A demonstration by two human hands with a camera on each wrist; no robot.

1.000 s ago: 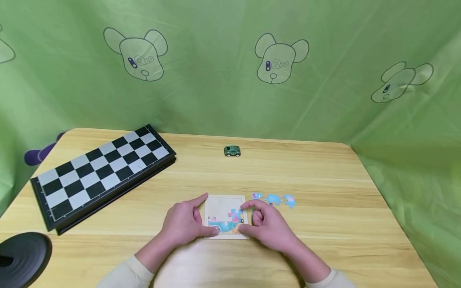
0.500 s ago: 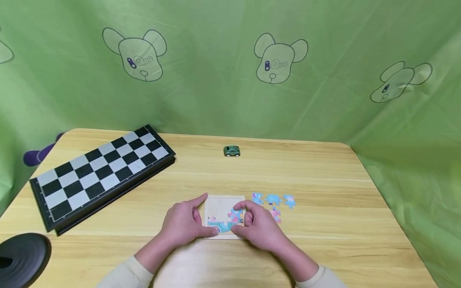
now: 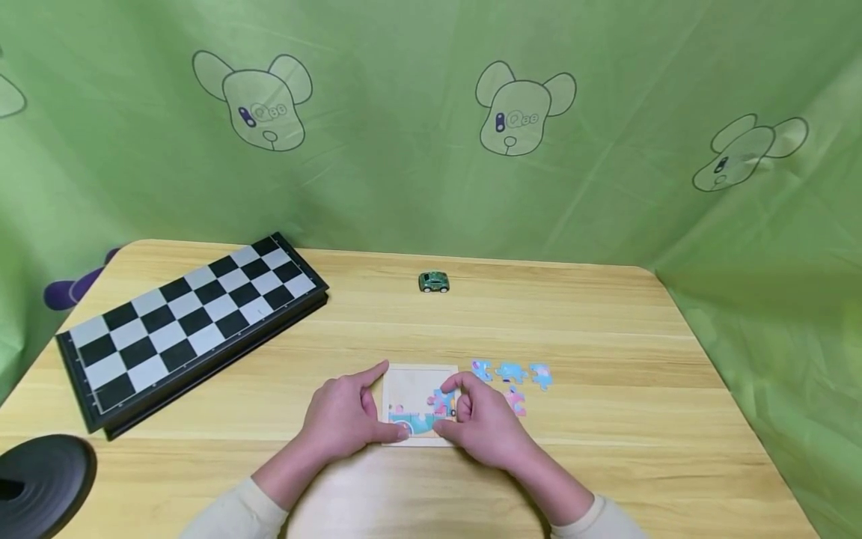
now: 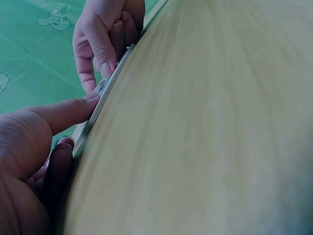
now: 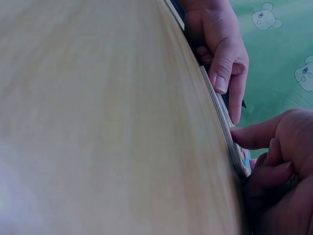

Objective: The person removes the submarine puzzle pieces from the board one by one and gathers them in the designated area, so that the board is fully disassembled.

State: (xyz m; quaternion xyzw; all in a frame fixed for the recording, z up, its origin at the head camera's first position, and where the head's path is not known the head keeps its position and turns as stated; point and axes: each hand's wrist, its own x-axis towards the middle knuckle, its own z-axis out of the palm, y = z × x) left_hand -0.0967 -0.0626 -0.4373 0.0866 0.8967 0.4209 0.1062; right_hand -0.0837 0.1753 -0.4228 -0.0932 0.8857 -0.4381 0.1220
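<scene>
A square wooden puzzle tray (image 3: 411,383) lies in front of me in the head view, with blue-green pieces (image 3: 419,424) along its bottom row. My left hand (image 3: 340,419) holds the tray's left side, thumb over the lower corner and index finger stretched up the edge. At the right side, thumb and index finger of my right hand (image 3: 488,423) span a pink-and-blue puzzle piece (image 3: 441,402) above the bottom row. The right palm covers the tray's right edge. Both wrist views show the tray from low at its edge, with the thumbs (image 4: 80,110) on it.
Several loose puzzle pieces (image 3: 512,373) lie right of the tray, a pink one (image 3: 515,401) close by my right hand. A green toy car (image 3: 434,282) stands farther back. A folded chessboard (image 3: 195,314) occupies the left, with a black round object (image 3: 43,483) at the near left.
My right hand has moved left from the tray's right edge, uncovering the pink loose piece. The pink-and-blue piece has shifted slightly right in the last half second. The left hand stays put.
</scene>
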